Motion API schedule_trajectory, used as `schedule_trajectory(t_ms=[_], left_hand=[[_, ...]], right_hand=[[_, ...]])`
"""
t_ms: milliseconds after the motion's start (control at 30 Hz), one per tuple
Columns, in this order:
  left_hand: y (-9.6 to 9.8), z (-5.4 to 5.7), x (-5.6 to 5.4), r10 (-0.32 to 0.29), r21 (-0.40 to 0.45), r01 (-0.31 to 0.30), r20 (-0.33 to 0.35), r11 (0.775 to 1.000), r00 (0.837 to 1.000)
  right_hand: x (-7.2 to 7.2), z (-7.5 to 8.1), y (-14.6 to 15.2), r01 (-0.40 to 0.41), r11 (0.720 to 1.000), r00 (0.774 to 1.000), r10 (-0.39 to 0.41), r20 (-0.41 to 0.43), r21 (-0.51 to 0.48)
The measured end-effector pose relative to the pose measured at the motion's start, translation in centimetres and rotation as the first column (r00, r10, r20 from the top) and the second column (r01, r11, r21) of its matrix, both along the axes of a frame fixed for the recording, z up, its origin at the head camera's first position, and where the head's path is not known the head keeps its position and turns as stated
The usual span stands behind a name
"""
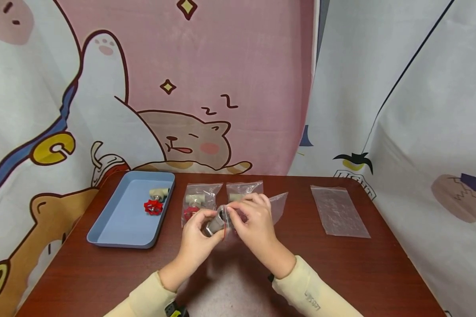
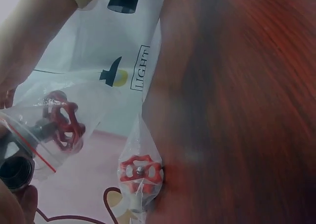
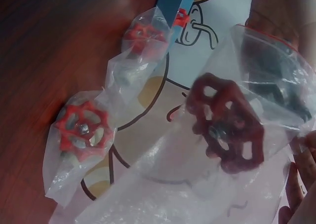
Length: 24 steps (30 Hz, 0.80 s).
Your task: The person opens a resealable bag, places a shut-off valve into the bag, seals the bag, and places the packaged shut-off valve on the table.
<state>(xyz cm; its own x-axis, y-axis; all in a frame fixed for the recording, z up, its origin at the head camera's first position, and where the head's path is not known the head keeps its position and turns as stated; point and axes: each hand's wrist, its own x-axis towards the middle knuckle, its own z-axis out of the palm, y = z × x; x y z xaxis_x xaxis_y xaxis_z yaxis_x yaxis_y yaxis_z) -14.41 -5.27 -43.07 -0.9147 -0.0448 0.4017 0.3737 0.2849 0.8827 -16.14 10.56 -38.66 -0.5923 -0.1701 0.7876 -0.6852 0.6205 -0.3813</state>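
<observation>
Over the middle of the table, my left hand (image 1: 196,235) grips the grey body of a valve (image 1: 215,225). Its red handwheel (image 2: 67,123) lies inside a clear zip bag (image 3: 163,189), while the dark threaded end of the body sticks out at the bag's mouth. A red zip line (image 2: 35,147) runs across the bag beside the body. My right hand (image 1: 258,218) pinches the bag's edge next to the valve, thumb and forefinger close to the left fingertips. In the head view the right hand hides most of the bag and the handwheel.
On the left stands a blue tray (image 1: 120,220) holding a cream valve with a red handwheel (image 1: 154,207). Behind my hands lie two bagged valves, a left one (image 1: 196,199) and a right one (image 1: 239,190). A flat zip bag (image 1: 339,211) lies at the right.
</observation>
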Motion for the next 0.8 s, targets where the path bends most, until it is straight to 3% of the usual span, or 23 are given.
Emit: schedule_trajectory(t_ms=[133,267,367,500,633,800], left_hand=[[0.0,0.3,0.1,0.008,-0.053,-0.011,-0.044,0.999,0.999],[-0.2,0.4,-0.1,-0.069,0.001,0.069,-0.063,0.998,0.996],[-0.3,0.5,-0.1,-0.13,0.059,0.131,-0.027,0.99,0.991],[-0.7,0.9,-0.2,-0.093,-0.026,0.093,-0.012,0.995,0.996],[-1.2,1.3,-0.3,-0.053,-0.149,0.045,-0.049,0.988,0.997],[-1.7,2.4,-0.3,-0.083,-0.26,0.066,-0.056,0.963,0.995]], right_hand=[[0.1,0.1,0.0,0.006,1.0,0.999,-0.006,-0.037,-0.017],[0.1,0.3,0.1,0.005,0.999,0.999,-0.006,-0.048,-0.036],[0.1,0.4,0.3,-0.005,0.999,1.0,0.003,-0.029,-0.05],[0.0,0.2,0.7,-0.015,0.997,1.0,0.015,0.0,-0.074],[0.0,-0.4,1.1,-0.029,0.994,0.999,0.033,0.035,-0.11],[0.0,-1.1,1.7,-0.047,0.991,0.997,0.054,0.06,-0.122]])
